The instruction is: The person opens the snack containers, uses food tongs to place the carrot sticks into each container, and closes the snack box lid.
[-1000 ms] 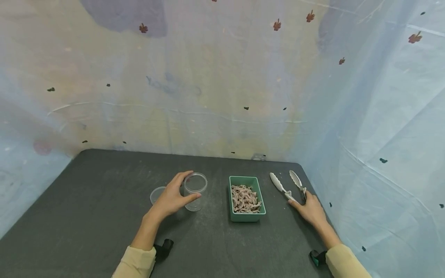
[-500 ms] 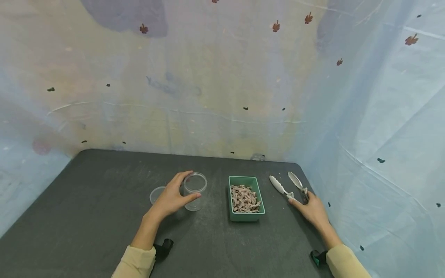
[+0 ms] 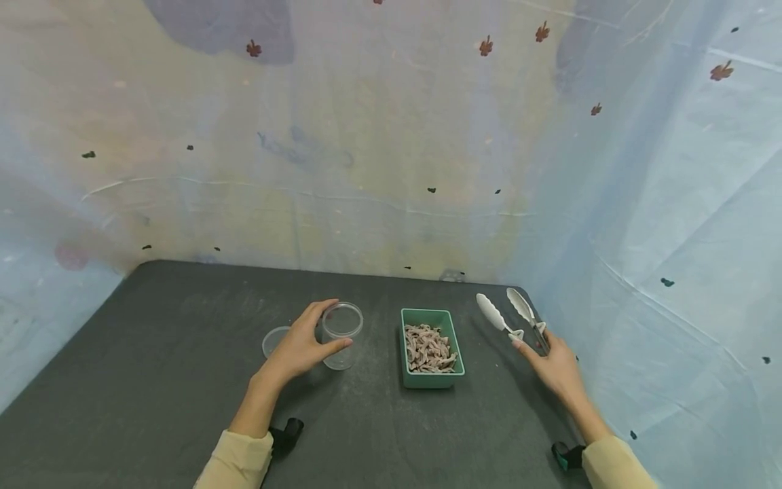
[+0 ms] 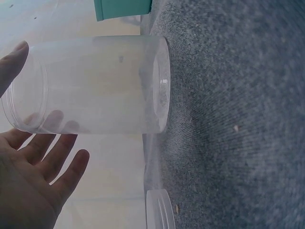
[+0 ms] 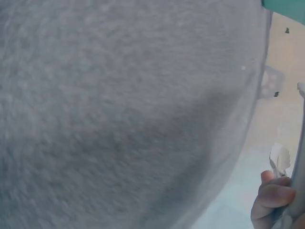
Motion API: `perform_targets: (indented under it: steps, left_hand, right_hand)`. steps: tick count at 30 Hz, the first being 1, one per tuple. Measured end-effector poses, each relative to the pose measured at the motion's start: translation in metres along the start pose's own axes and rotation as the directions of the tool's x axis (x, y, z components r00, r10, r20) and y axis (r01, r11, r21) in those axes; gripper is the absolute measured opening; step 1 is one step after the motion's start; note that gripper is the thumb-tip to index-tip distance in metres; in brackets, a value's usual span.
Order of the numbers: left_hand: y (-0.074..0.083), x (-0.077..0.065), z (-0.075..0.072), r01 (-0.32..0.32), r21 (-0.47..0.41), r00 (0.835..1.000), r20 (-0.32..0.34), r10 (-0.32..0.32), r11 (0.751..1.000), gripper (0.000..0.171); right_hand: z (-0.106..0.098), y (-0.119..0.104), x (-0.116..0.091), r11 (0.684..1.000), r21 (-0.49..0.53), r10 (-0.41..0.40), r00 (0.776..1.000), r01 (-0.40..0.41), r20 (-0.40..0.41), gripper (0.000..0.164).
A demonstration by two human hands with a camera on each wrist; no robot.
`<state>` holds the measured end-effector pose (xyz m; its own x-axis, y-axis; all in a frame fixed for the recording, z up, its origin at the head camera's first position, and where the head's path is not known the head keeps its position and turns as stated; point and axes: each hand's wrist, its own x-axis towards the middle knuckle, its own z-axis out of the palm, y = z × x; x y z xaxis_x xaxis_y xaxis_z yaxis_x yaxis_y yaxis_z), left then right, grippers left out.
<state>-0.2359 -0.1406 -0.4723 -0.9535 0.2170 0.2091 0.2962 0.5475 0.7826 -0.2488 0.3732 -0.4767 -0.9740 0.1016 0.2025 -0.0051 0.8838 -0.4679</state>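
A clear plastic jar (image 3: 339, 352) stands upright on the dark table, its mouth uncovered. My left hand (image 3: 301, 348) holds it near the rim, thumb on one side and fingers on the other; the left wrist view shows the jar (image 4: 95, 86) with nothing inside. Left of it, partly behind that hand, lies a clear round lid (image 3: 273, 339). On the far right my right hand (image 3: 557, 367) grips metal tongs (image 3: 492, 314), raised off the table with their two arms spread apart. Only part of the tongs (image 5: 299, 171) enters the right wrist view.
Between the hands stands a green rectangular container (image 3: 430, 382) filled with greyish-brown meat-like strips (image 3: 430, 350). The table (image 3: 153, 380) meets a patterned sheet (image 3: 342, 156) at the back, and a pale blue sheet hangs close along the right.
My right hand has lifted the tongs off the table, moving slightly up and to the right. The left hand and the jar have stayed in place.
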Motion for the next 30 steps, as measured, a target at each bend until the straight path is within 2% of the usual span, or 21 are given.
perform_targets:
  steps: [10,17,30]
  left_hand:
    - [-0.001,0.000,0.000,0.008,-0.007,1.000,0.004,-0.008,1.000,0.090]
    - [-0.001,0.001,0.000,-0.001,-0.005,1.000,0.002,0.001,1.000,0.092]
    - [-0.002,0.001,0.002,-0.007,0.010,1.000,-0.006,0.007,1.000,0.091]
  right_hand:
    - [-0.019,-0.021,-0.004,0.991,0.005,-0.136,0.990,0.136,-0.039,0.072]
    - [-0.031,-0.038,-0.007,0.973,-0.033,-0.228,0.974,0.228,0.001,0.082]
    - [-0.052,-0.074,-0.011,0.900,-0.072,-0.423,0.901,0.430,0.102,0.077]
